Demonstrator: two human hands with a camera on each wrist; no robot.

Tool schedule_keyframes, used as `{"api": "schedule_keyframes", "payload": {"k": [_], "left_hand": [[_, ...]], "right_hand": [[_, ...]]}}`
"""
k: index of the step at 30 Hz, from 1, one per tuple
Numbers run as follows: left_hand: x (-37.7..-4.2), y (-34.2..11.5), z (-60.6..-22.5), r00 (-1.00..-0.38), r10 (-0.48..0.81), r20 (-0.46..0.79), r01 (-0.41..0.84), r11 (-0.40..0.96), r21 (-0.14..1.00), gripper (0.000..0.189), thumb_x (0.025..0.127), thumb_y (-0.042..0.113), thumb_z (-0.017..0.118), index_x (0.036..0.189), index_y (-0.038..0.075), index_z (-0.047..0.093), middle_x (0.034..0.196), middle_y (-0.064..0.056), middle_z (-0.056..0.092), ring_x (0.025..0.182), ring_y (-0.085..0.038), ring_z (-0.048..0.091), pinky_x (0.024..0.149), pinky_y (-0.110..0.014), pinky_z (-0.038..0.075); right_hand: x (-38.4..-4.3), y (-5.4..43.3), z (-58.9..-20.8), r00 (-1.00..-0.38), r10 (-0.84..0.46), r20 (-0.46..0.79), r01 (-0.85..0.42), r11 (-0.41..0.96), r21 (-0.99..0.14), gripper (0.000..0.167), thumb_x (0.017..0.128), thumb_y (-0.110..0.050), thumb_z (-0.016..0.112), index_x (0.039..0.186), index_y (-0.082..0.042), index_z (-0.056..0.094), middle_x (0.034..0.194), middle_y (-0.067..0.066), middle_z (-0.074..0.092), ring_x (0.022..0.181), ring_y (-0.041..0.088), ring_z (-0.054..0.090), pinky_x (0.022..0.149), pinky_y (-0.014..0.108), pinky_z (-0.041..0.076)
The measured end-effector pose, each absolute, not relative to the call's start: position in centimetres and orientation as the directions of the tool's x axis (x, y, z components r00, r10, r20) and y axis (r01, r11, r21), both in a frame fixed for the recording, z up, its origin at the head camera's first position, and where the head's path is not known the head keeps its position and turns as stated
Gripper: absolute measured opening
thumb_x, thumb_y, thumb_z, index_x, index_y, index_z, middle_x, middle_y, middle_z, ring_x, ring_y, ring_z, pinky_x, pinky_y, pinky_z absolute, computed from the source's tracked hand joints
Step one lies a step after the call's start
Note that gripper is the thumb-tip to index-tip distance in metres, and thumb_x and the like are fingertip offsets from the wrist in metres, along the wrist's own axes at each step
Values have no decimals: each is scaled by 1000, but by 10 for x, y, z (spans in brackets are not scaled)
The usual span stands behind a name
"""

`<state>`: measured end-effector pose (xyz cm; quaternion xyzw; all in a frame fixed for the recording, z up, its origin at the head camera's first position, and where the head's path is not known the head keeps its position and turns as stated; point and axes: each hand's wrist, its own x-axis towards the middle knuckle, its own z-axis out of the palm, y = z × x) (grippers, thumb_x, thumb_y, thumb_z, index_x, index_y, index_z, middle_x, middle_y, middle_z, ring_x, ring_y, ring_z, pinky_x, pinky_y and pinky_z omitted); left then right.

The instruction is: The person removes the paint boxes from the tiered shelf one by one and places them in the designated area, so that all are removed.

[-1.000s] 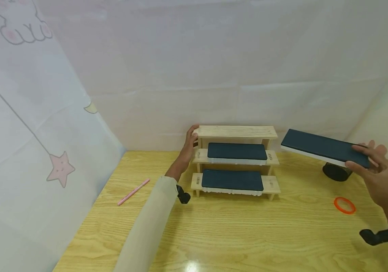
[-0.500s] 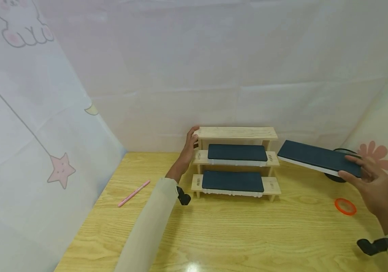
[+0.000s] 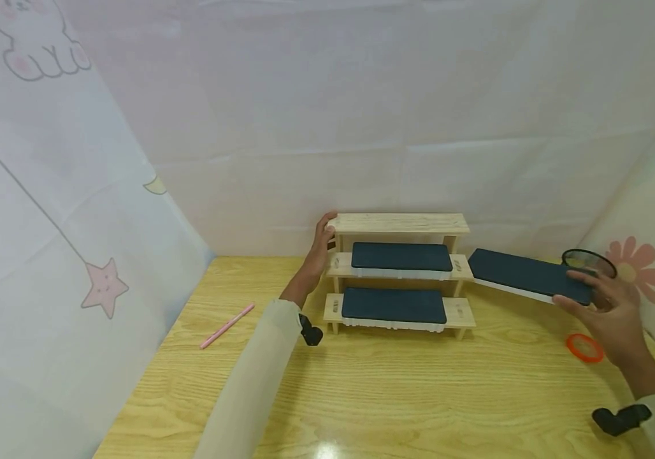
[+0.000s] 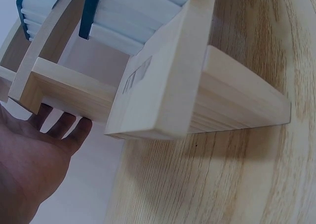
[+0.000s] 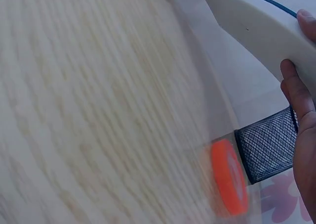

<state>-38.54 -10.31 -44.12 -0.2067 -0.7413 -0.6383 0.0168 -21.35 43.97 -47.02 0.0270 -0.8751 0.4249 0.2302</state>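
My left hand (image 3: 317, 252) grips the left end of a three-tier wooden rack (image 3: 399, 222) at its top level; in the left wrist view the fingers (image 4: 79, 135) bend behind its end. One long white box with a dark blue lid (image 3: 401, 256) lies on the middle tier, and another such box (image 3: 393, 306) on the bottom tier. At the rack's right, my right hand (image 3: 611, 312) pinches the right end of a third long white box with a dark blue lid (image 3: 528, 274). That box slants, its left end close beside the middle tier.
A black mesh cup (image 3: 589, 262) stands behind the right hand, showing its mesh wall in the right wrist view. A roll of orange tape (image 3: 585, 348) lies nearer on the wood-grain table (image 3: 396, 395). Off to the left is a pink pen (image 3: 227, 326). A pale printed cloth hangs behind.
My right hand has moved left and down with the box, bringing its left end lower and nearer the rack. The mesh cup's rim has come into sight. My left hand stays put.
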Motion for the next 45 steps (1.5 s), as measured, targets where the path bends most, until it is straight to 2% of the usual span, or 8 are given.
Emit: {"api": "schedule_keyframes", "payload": {"k": [6, 10, 19, 24, 27, 32, 38, 45], "left_hand": [[-382, -103, -436, -909, 307, 281, 320, 85, 943, 51, 111, 47, 22, 160, 33, 17, 164, 9, 5, 149, -26, 16, 113, -61, 19], [-373, -103, -423, -905, 342, 252, 292, 68, 954, 53, 112, 40, 23, 161, 26, 14, 166, 2, 0, 149, -30, 14, 114, -62, 17], [-373, -99, -424, -905, 340, 257, 294, 61, 954, 51, 112, 40, 23, 161, 29, 15, 166, 4, 1, 149, -31, 15, 112, -65, 18], [-381, -97, -437, -908, 308, 282, 324, 93, 941, 49, 110, 49, 23, 158, 38, 18, 163, 12, 5, 149, -25, 17, 112, -65, 18], [-383, -97, -439, -908, 301, 290, 332, 95, 939, 48, 110, 50, 23, 157, 40, 19, 163, 14, 6, 148, -24, 17, 112, -64, 19], [-385, -99, -440, -907, 298, 298, 338, 92, 937, 49, 110, 50, 23, 157, 39, 19, 162, 15, 7, 148, -23, 19, 112, -62, 21], [-380, -106, -437, -910, 321, 263, 311, 110, 944, 50, 109, 52, 23, 158, 43, 15, 164, 13, 3, 148, -28, 18, 111, -65, 21], [-361, -123, -439, -910, 376, 172, 232, 120, 965, 56, 107, 58, 26, 155, 56, -1, 162, 23, -9, 152, -29, 9, 109, -74, 14]], "right_hand": [[-214, 435, -475, -919, 168, 356, -169, 649, -741, 62, 90, -25, 78, 147, -26, 54, 163, -3, 22, 110, -1, 47, 56, 16, 32], [-214, 434, -479, -937, 164, 309, -132, 651, -747, 63, 92, -30, 77, 149, -29, 51, 167, -4, 7, 152, 15, 4, 75, 2, 29], [-218, 434, -481, -968, 62, 241, -145, 647, -749, 66, 96, -26, 72, 155, -24, 42, 167, 9, -1, 129, 12, 48, 73, 4, 41], [-225, 439, -482, -981, -64, 186, -182, 653, -735, 73, 98, -22, 70, 159, -15, 30, 163, 25, 9, 129, 64, 34, 89, 48, 53], [-229, 443, -484, -976, -107, 191, -211, 693, -689, 75, 95, -23, 73, 157, -8, 33, 156, 32, 23, 124, 64, 39, 87, 63, 47], [-233, 446, -495, -970, -146, 192, -234, 765, -600, 78, 91, -30, 78, 153, -3, 38, 148, 37, 34, 119, 61, 45, 84, 55, 50], [-237, 442, -504, -963, -170, 207, -253, 831, -495, 80, 89, -36, 78, 150, 0, 41, 142, 44, 36, 125, 67, 30, 93, 82, 11], [-232, 432, -492, -970, -209, 123, -242, 831, -501, 83, 92, -40, 75, 154, -2, 35, 145, 43, 33, 120, 66, 38, 89, 78, 28]]}}
